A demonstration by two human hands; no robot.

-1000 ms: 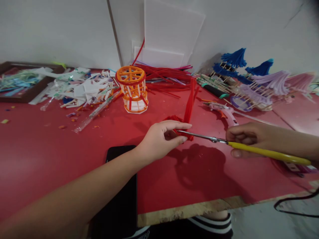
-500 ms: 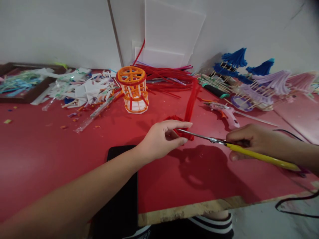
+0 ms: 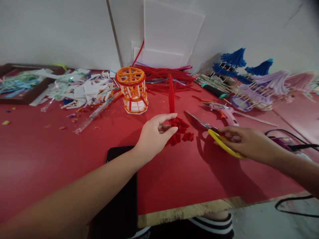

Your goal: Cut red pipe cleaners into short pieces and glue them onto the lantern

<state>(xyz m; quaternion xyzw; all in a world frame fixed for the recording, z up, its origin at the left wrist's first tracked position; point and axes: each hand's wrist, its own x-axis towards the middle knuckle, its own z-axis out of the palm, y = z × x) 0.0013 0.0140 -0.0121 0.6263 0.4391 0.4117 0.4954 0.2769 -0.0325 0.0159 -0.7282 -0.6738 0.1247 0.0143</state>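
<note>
My left hand (image 3: 156, 132) is closed in a pinch on a bundle of red pipe cleaners (image 3: 171, 94), which stands nearly upright above the fingertips. Its lower end is partly hidden by the fingers. Short cut red pieces (image 3: 188, 136) lie on the table just beside and below those fingertips. My right hand (image 3: 239, 139) is shut on a pair of scissors (image 3: 221, 144) with yellow handles. The blades point left towards the bundle but stand apart from it. Behind my left hand is a lantern-like frame (image 3: 132, 89) of orange and red pipe cleaners and white sticks.
A black phone (image 3: 122, 192) lies under my left forearm. Long red pipe cleaners (image 3: 161, 74) are heaped at the back. To the right are a pink glue gun (image 3: 225, 113) and blue and lilac roofed models (image 3: 271, 81). White scraps (image 3: 92, 88) and a brown tray (image 3: 27, 96) sit left.
The bundle in my left hand has shifted left, uncovering the cut red pieces. My right hand has drawn the scissors away from the bundle, and the blades point more steeply up to the left.
</note>
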